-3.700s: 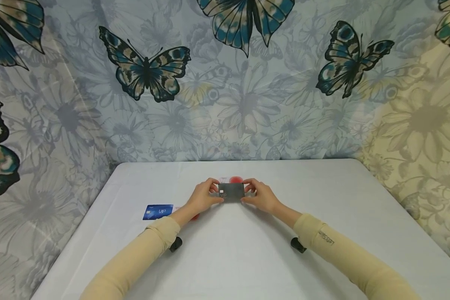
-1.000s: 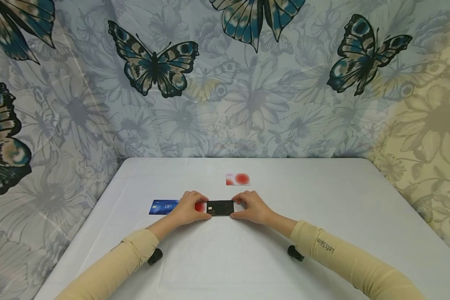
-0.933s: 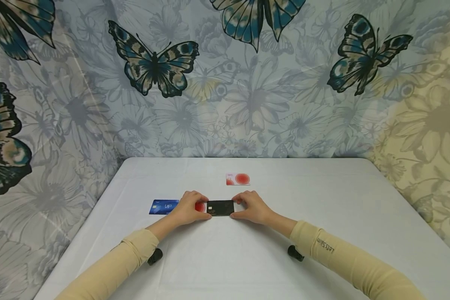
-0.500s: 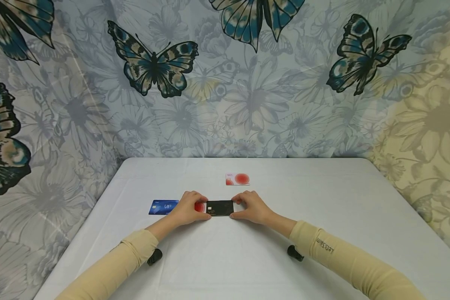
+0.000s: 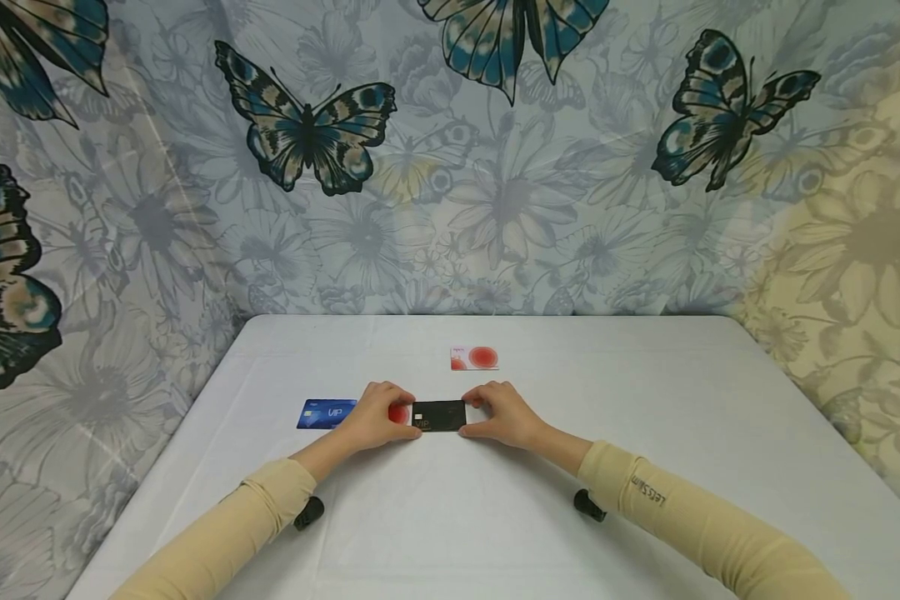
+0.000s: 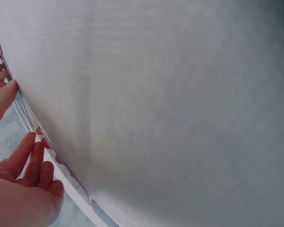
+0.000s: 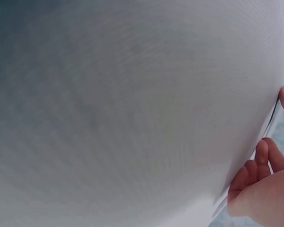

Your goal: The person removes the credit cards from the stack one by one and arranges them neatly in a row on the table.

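Note:
A black bank card [image 5: 438, 416] marked VIP lies at the middle of the white table, long side across. My left hand [image 5: 375, 419] holds its left end, index finger at the far corner and thumb at the near one. At the opposite end, my right hand [image 5: 504, 417] grips the card the same way. A red and white card [image 5: 398, 415] shows just left of the black one, mostly hidden behind my left hand. Beyond that hand is a blue VIP card [image 5: 327, 413]. In the left wrist view, the fingertips [image 6: 12, 87] meet the thin row of cards edge-on.
Farther back on the white table [image 5: 615, 500] lies another red and white card [image 5: 474, 358]. Behind the table's far edge hangs a cloth [image 5: 495, 208] with butterflies and flowers. A black wrist camera [image 5: 309, 512] sits under the left sleeve, another black camera [image 5: 589, 505] under the right.
Since the earliest frame, both hands have brought the black card nearer and a little left, from in front of the far red and white card to the row's end. Over the last second, nearly still.

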The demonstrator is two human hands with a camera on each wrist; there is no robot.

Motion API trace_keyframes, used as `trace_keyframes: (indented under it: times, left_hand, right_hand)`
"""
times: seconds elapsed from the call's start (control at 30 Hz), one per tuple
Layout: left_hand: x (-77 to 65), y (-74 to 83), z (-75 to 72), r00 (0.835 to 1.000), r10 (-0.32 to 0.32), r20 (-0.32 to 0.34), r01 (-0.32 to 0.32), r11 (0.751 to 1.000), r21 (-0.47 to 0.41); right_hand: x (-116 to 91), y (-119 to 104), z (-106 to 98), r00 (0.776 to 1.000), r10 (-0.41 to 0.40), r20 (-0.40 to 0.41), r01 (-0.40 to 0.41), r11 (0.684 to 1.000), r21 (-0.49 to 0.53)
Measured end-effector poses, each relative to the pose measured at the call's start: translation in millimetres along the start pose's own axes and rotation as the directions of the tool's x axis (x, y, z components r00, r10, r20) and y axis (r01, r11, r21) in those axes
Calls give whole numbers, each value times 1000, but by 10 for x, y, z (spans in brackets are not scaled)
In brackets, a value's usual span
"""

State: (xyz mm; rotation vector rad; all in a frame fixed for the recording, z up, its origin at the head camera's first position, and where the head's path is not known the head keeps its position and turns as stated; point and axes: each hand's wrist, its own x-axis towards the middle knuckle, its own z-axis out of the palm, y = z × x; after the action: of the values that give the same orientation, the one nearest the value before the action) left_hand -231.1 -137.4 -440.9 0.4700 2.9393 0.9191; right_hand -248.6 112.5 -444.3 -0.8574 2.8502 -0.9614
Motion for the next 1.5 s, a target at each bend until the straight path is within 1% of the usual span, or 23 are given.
trace_keyframes:
  times: [0.43,0.63,0.77,1.03,1.17,1.33,1.5]
  left_hand:
    - [-9,10,-9,1000,22,3,-22,1000,-14]
    - [-6,31,5,999,49,5,-49,999,-15]
    - [-13,74,13,998,67,-2,-67,997,-31]
    - [-1,152,39,988,146,-51,-149,987,-67]
    - [19,192,55,986,159,-50,-163,981,-104]
    - [48,254,86,987,156,-36,-160,978,-132]
    - [89,312,112,991,129,-25,-131,980,-148]
  right_hand:
    - [-17,-1,-19,1000,-11,8,11,1000,5]
    - [-42,-4,-34,1000,-8,9,8,1000,21]
    - [-48,-2,-39,1000,-9,9,8,1000,28]
    - [-79,10,-65,999,-36,-16,37,997,61]
    - [-108,31,-84,999,-29,-23,31,997,73]
    - [-153,49,-122,999,-20,-30,22,995,100]
    - [-195,51,-162,999,-22,-43,26,994,102]
